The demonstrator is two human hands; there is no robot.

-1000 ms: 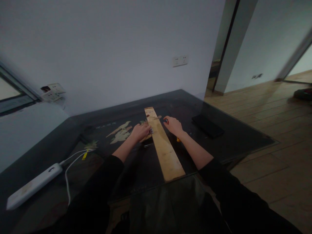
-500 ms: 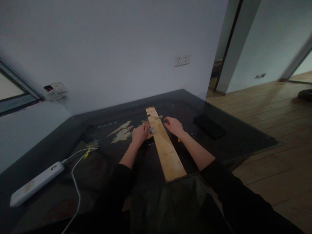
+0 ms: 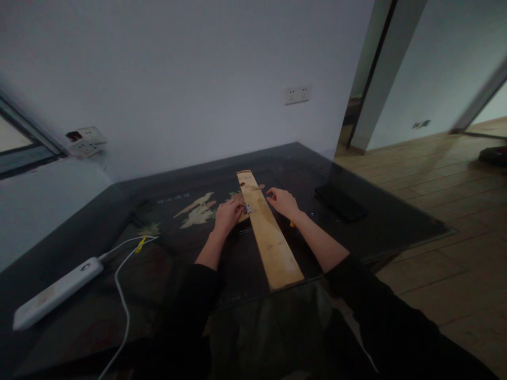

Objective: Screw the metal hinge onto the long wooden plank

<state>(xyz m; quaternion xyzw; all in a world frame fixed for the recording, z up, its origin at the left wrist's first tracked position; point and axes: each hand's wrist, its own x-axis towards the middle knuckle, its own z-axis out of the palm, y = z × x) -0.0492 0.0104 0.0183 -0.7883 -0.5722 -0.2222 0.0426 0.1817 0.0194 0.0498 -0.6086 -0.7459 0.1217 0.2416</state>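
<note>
A long, narrow wooden board [image 3: 273, 245] lies on the dark table, running away from me. At its left edge sits a small silvery metal piece with dark marks [image 3: 247, 209], too small to identify surely. My left hand [image 3: 228, 214] is closed at that piece, fingertips pinching its left side. To the right of the board, my right hand [image 3: 283, 201] hovers with bent fingers. A gap shows between its thumb and forefinger, and I see nothing held there. A small yellow object [image 3: 292, 224] shows partly below my right wrist.
On the dark glossy table [image 3: 380, 221] lies a black flat object [image 3: 340, 202] at the right. A white power strip [image 3: 59, 293] with a white cable [image 3: 123, 301] rests at the left. Behind the table stands a wall with a socket [image 3: 298, 95].
The view has shifted slightly. My left hand stays at the metal piece, which looks turned a little. My right hand keeps nearly the same pose beside the board.
</note>
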